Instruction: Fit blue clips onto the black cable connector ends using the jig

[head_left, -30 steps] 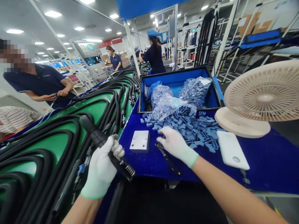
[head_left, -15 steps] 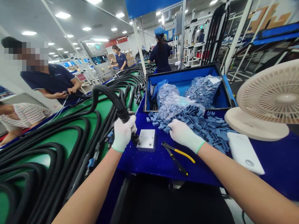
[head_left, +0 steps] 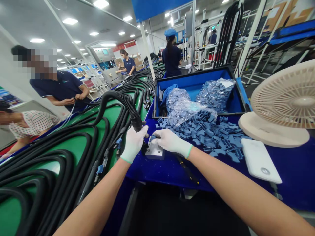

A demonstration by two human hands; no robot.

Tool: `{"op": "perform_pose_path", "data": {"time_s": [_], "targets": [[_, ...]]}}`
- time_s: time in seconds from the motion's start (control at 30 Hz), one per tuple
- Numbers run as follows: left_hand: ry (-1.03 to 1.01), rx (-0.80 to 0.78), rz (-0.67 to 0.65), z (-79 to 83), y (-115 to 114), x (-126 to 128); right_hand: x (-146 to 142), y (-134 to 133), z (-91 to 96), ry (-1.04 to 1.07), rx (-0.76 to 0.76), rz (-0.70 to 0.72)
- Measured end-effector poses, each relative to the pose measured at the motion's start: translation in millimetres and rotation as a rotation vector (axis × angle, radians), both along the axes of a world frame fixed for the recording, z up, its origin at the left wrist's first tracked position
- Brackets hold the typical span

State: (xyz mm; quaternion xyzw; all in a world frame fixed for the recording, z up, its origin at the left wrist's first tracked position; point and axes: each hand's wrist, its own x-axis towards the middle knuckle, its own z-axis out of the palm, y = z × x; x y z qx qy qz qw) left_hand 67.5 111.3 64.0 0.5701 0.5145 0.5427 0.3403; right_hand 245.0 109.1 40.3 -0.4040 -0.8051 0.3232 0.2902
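Observation:
White gloves cover both my hands. My left hand (head_left: pixel 134 142) is wrapped round the end of a black corrugated hose (head_left: pixel 134 113), whose dark end fitting with a spring-like tip (head_left: pixel 147 148) points down beside a grey metal block (head_left: pixel 156 153). Between the fingertips of my right hand (head_left: pixel 168 141) is a small blue plastic clip (head_left: pixel 153 137), just above the block and close to the hose end. Part of the block is hidden under this hand. Yellow-and-black pliers (head_left: pixel 188 170) lie on the blue table, their jaws covered by my right wrist.
Loose blue clips (head_left: pixel 209 134) are heaped before a blue bin (head_left: pixel 194 77) holding bagged clips. A beige fan (head_left: pixel 273 131) and a white power bank (head_left: pixel 261 160) stand at right. Several black hoses (head_left: pixel 61 154) cover the green surface (head_left: pixel 14 209) at left, with co-workers (head_left: pixel 61 87) beyond.
My right hand has moved left from the clip heap to the metal block, bringing a blue clip. My left hand, still round the hose, has shifted slightly right.

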Motion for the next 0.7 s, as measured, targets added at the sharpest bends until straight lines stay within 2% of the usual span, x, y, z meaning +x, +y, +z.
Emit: {"op": "perform_pose_path", "data": {"time_s": [0.13,0.3,0.4,0.47,0.57,0.7], "targets": [[0.067,0.031,-0.023,-5.1,9,-8,-18,16,-5.8,0.085,-0.081,0.094],[0.062,0.002,-0.086,-9.1,13,-12,-27,26,-11.1,0.102,-0.155,0.128],[0.085,-0.051,-0.105,-8.6,17,-33,-26,26,-11.0,0.084,-0.166,0.132],[0.128,-0.106,-0.065,-9.8,21,-63,-23,26,-10.9,0.074,-0.161,0.133],[0.255,-0.232,0.049,-13.6,20,-130,-21,27,-12.4,0.062,-0.142,0.131],[0.565,-0.396,0.193,-17.6,8,-219,-23,28,-16.5,0.041,-0.113,0.119]]}}
